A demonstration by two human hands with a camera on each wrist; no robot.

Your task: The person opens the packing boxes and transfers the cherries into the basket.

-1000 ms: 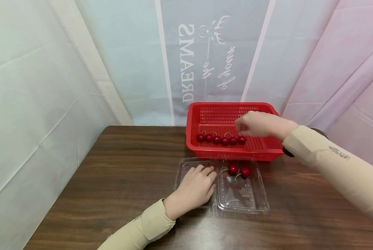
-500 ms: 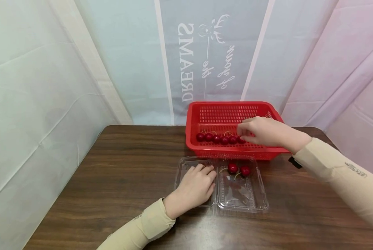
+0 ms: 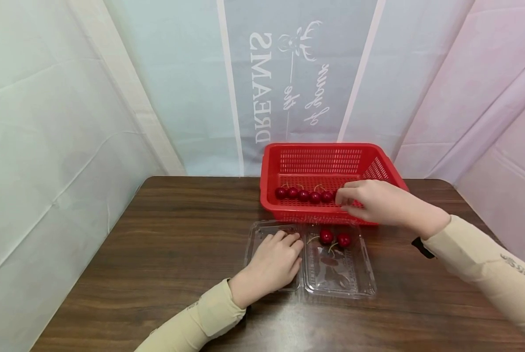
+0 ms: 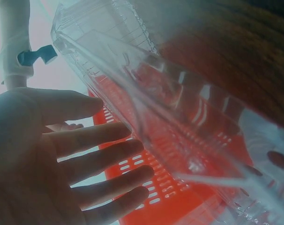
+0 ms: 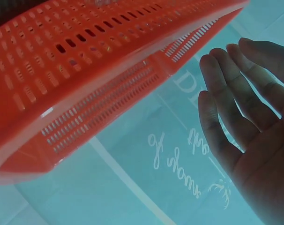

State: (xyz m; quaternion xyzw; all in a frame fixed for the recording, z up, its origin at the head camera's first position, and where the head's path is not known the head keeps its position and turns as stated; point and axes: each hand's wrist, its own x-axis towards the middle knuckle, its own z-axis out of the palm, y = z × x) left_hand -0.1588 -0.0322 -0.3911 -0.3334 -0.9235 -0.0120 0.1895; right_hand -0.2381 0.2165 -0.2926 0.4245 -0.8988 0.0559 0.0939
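My right hand (image 3: 372,200) hovers over the front rim of a red plastic basket (image 3: 315,215), fingertips near the right end of a row of cherries (image 3: 303,195). The rightmost cherry is mostly hidden behind those fingers. In the right wrist view the fingers (image 5: 226,84) are loosely extended, and no cherry shows among them. My left hand (image 3: 273,261) lies over the left half of a clear plastic clamshell box (image 3: 341,295), fingers spread against it. Inside the box's right half are two stemmed cherries, one (image 3: 326,237) left of the other (image 3: 343,240).
A brown wooden table (image 3: 157,254) carries everything. The basket stands at its back edge, directly behind the box. Hanging cloth (image 3: 201,88) encloses the back and both sides.
My right hand has come forward and right, from inside the basket to above its front rim. My left hand, the box and the cherries inside it have stayed put.
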